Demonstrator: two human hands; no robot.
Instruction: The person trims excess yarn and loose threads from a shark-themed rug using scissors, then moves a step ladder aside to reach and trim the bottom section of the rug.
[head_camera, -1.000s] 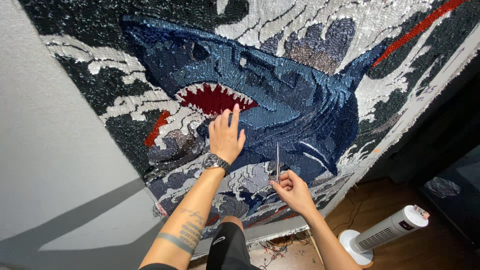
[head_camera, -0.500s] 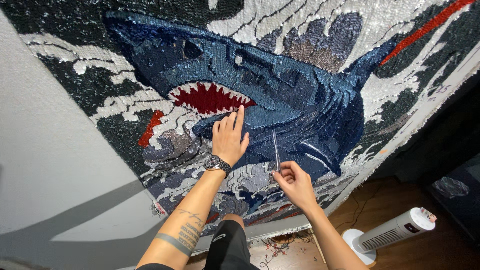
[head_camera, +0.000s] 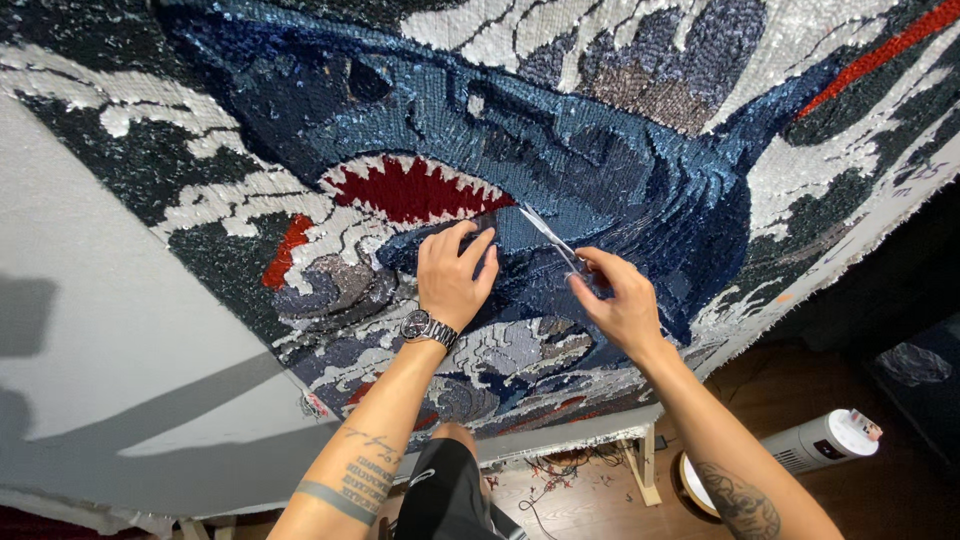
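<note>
A large hanging textile (head_camera: 620, 150) shows a blue shark with a red open mouth (head_camera: 415, 192), white waves and black ground. My left hand (head_camera: 452, 275) lies flat against the fabric just below the shark's jaw, a wristwatch (head_camera: 428, 328) on its wrist. My right hand (head_camera: 618, 300) grips small metal scissors (head_camera: 552, 238), whose blades point up and left toward the red mouth, close to my left fingertips.
The white unworked cloth (head_camera: 110, 380) fills the left side. Below the textile's lower edge lies a wooden floor with scattered yarn bits (head_camera: 560, 468), a white tower fan (head_camera: 810, 448) lying at the right, and my knee in black shorts (head_camera: 450, 490).
The view has moved closer to the shark. My left hand slid up toward the jaw. The scissors, upright before, now tilt left toward the mouth.
</note>
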